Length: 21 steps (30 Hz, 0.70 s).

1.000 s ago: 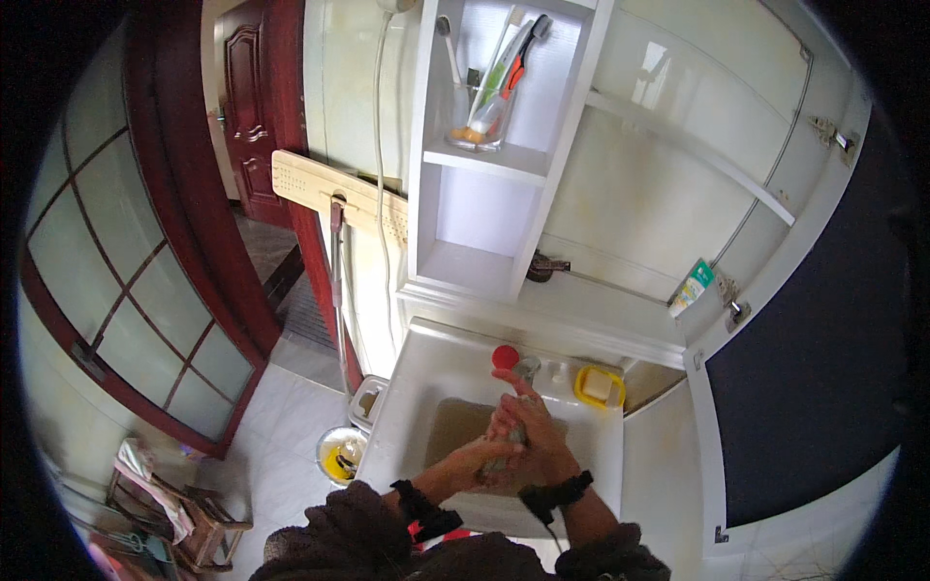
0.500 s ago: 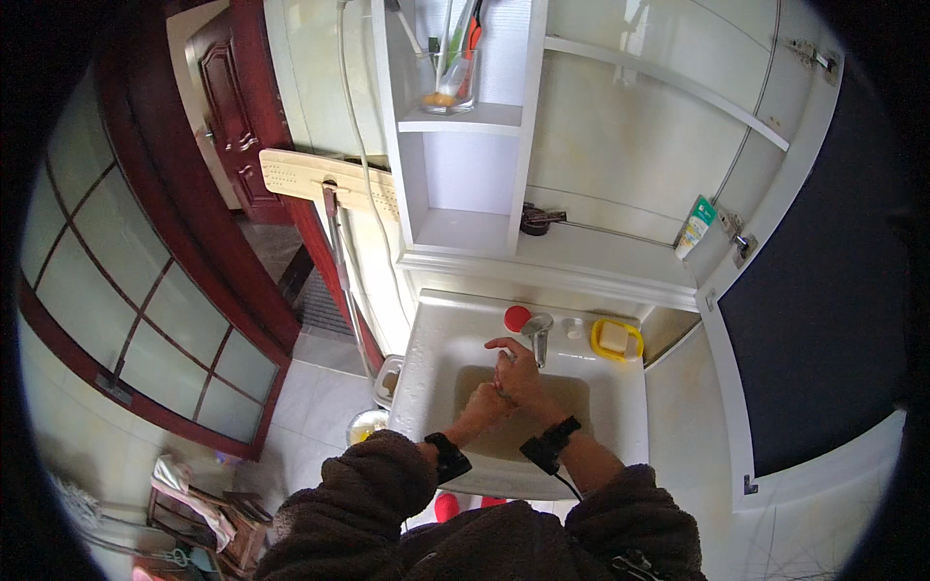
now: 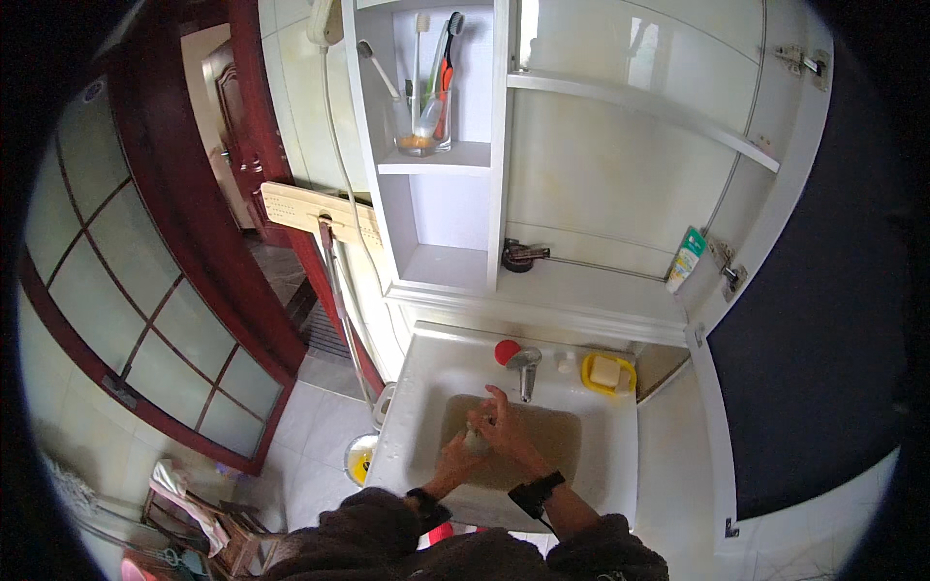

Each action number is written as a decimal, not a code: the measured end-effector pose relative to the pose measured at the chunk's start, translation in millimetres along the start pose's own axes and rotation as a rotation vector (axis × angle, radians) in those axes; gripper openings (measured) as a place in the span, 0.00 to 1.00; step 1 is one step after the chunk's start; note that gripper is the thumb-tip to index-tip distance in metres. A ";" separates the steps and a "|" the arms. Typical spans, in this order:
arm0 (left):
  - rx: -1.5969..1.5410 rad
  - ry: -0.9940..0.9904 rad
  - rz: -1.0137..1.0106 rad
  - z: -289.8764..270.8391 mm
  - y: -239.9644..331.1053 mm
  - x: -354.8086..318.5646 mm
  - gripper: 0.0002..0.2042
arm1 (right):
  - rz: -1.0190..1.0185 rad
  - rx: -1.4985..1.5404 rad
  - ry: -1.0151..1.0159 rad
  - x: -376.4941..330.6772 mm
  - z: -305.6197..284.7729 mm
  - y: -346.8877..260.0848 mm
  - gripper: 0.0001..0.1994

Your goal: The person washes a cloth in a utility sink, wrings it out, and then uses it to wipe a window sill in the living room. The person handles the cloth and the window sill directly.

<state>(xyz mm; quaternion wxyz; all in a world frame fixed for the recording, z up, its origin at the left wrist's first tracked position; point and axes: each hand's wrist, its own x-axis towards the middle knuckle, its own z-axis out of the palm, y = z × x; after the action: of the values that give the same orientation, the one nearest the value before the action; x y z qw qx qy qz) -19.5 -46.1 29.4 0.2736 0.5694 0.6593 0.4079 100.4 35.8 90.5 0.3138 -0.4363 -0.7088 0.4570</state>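
Note:
A white washbasin holds cloudy brownish water, and both my hands are together over it. My left hand is closed around a small pale greyish thing, whose kind I cannot make out. From the right, my right hand reaches across and touches the same pale thing, its fingers bent around the far side and one finger sticking up. Just beyond the fingers stands the chrome faucet. Part of the pale thing is hidden by my fingers.
Behind the basin's rim are a red round lid and a yellow soap dish with a soap bar. Above, an open cabinet holds a glass of toothbrushes and a green-white tube. A flat mop leans left.
The view has tilted up, so the cabinet and basin sit lower in it. My hands have parted slightly, and the pale thing between them now shows.

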 end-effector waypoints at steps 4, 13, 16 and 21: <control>-0.279 -0.157 -0.495 -59.0 -11.2 -32.8 0.22 | -0.416 -0.456 0.381 12.0 -27.9 -0.6 0.32; -0.567 0.223 -0.581 -146.8 -12.5 -79.1 0.19 | -0.356 -0.731 0.331 17.4 -15.5 -12.4 0.30; -0.513 0.223 -0.575 -156.3 -16.3 -86.0 0.22 | -0.360 -0.517 0.110 -5.5 13.0 -24.6 0.30; -0.377 0.258 -0.364 -160.1 -27.9 -89.9 0.31 | 0.110 0.105 -0.415 -56.2 126.7 -49.8 0.29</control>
<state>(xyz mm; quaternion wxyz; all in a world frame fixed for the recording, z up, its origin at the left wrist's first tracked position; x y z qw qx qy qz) -148.2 -170.4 79.2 0.3573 0.3244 0.6923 0.5364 0.8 -72.5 85.0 0.1580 -0.3537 -0.7086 0.5898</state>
